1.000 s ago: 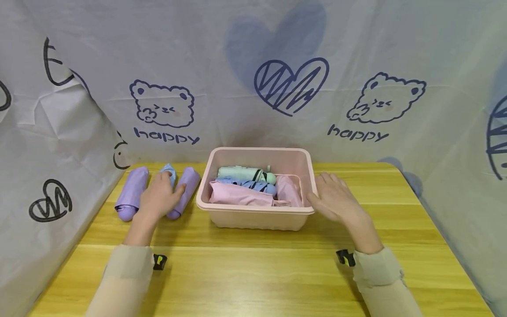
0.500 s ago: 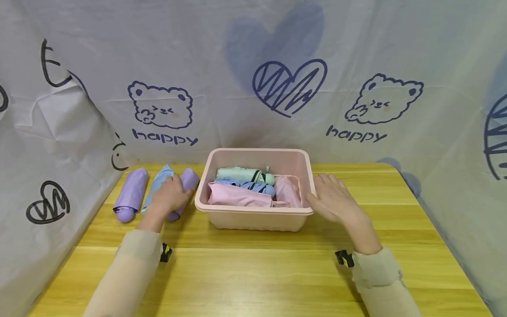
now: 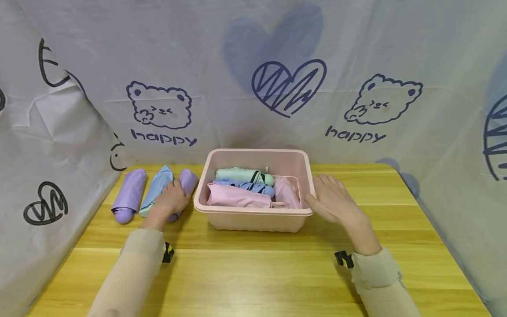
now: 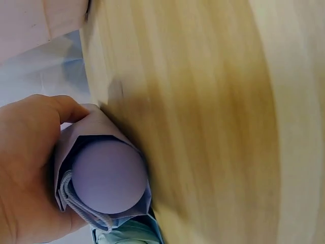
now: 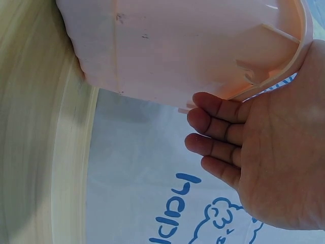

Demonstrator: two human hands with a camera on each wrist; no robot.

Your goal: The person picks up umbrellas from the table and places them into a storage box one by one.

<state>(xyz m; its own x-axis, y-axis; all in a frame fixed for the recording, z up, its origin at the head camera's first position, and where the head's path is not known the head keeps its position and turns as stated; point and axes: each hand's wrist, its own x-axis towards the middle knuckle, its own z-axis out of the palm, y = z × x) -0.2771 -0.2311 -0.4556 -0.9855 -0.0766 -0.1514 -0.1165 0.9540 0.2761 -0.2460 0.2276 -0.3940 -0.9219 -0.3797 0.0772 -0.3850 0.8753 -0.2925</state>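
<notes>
My left hand point(image 3: 173, 198) grips a folded purple umbrella point(image 3: 188, 179) standing nearest the bin. In the left wrist view, thumb and fingers lie around its purple cover, with the round lilac handle end point(image 4: 109, 176) facing the camera. Beside it lie a light blue folded umbrella point(image 3: 157, 185) and, at far left, another purple umbrella point(image 3: 130, 191). The pink plastic bin point(image 3: 253, 220) holds a mint green umbrella point(image 3: 237, 174), a blue one point(image 3: 247, 186) and pink ones point(image 3: 235, 197). My right hand point(image 3: 334, 198) rests against the bin's right rim, its fingers relaxed outside; the thumb's grip is partly hidden.
Everything stands on a wooden table point(image 3: 253, 273). Directly behind its far edge hangs a white cloth point(image 3: 237, 119) with drawn bears and hearts, and it continues along the left and right sides.
My left hand has moved right from over the light blue umbrella to the purple umbrella beside the bin and now grips it. My right hand stays at the bin's rim.
</notes>
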